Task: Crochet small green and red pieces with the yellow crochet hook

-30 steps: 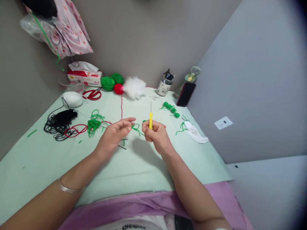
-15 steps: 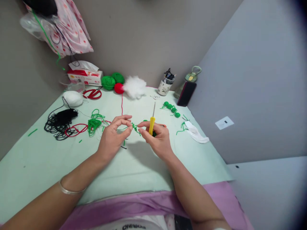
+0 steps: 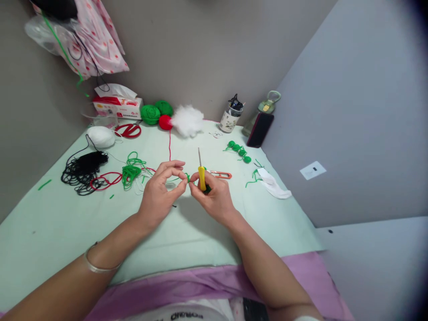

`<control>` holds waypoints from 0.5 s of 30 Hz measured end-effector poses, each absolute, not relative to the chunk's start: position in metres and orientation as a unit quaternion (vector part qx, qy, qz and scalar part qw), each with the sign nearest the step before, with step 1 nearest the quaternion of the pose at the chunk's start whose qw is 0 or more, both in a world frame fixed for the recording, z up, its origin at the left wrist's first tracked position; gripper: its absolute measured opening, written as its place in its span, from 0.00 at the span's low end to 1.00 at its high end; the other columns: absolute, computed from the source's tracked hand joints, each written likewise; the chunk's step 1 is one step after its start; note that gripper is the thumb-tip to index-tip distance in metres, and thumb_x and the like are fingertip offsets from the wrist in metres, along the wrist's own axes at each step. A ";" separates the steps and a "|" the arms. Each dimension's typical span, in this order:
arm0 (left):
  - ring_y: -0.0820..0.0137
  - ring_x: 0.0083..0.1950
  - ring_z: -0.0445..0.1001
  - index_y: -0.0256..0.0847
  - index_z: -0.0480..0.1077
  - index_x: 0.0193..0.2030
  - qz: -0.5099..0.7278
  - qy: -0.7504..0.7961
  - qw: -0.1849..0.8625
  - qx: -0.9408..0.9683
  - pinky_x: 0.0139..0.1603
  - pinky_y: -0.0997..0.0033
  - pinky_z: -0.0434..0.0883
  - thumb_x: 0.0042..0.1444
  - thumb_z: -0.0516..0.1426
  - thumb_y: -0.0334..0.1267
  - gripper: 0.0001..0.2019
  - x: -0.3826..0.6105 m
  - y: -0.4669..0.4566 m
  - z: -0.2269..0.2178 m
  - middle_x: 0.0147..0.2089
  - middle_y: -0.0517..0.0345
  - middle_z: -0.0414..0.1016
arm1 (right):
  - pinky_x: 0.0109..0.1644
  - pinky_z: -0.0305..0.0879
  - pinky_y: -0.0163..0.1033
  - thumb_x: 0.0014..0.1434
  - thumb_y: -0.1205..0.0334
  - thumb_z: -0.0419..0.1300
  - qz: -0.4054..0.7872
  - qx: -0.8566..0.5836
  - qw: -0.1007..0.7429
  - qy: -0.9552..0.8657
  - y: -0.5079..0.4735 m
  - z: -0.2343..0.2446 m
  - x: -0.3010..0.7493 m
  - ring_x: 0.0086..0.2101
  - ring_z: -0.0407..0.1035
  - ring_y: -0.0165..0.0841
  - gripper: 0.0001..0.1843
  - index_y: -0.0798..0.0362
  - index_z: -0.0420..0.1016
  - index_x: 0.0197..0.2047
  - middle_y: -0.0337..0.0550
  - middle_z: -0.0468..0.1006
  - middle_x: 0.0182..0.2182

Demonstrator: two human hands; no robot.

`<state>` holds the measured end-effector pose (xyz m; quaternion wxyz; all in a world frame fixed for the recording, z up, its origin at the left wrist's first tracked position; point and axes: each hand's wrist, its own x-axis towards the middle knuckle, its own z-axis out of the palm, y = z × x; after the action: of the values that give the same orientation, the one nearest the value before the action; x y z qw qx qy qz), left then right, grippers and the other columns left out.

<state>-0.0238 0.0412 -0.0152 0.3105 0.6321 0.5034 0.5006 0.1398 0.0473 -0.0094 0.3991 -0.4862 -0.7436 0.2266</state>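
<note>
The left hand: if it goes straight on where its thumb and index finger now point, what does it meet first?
Most likely the right hand, just ahead, with green yarn showing in the small gap; one view leaves exact depth unclear.

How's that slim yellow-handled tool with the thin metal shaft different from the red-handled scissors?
The slim yellow-handled tool with the thin metal shaft is held in the right hand, while the red-handled scissors lie on the pale green tabletop. The tool has one straight handle; the scissors have two looped ones. Both have brightly coloured handles.
</note>
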 end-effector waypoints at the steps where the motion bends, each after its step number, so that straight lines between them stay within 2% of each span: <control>1: 0.60 0.60 0.72 0.45 0.71 0.33 0.501 0.503 0.308 0.633 0.64 0.56 0.65 0.57 0.59 0.37 0.02 -0.024 0.041 -0.015 0.57 0.52 0.75 | 0.30 0.55 0.34 0.59 0.61 0.58 0.226 -0.486 0.398 -0.745 0.047 -0.010 0.140 0.21 0.55 0.27 0.03 0.49 0.73 0.35 0.30 0.61 0.19; 10: 0.59 0.59 0.73 0.45 0.71 0.33 0.496 0.499 0.301 0.644 0.63 0.55 0.66 0.56 0.59 0.34 0.02 -0.021 0.040 -0.016 0.57 0.52 0.74 | 0.30 0.53 0.35 0.56 0.64 0.57 0.194 -0.487 0.397 -0.753 0.048 -0.014 0.138 0.21 0.56 0.27 0.03 0.49 0.69 0.30 0.31 0.64 0.20; 15: 0.58 0.58 0.74 0.44 0.71 0.32 0.491 0.495 0.340 0.631 0.64 0.53 0.64 0.55 0.59 0.35 0.01 -0.025 0.046 -0.014 0.59 0.50 0.74 | 0.28 0.56 0.34 0.52 0.65 0.59 0.368 -0.469 0.441 -0.671 0.049 -0.001 0.141 0.23 0.58 0.27 0.02 0.50 0.69 0.29 0.32 0.66 0.22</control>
<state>-0.0255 0.0456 -0.0138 0.3399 0.6312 0.4945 0.4915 0.1407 0.0491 -0.0014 0.4409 -0.4691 -0.6707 0.3684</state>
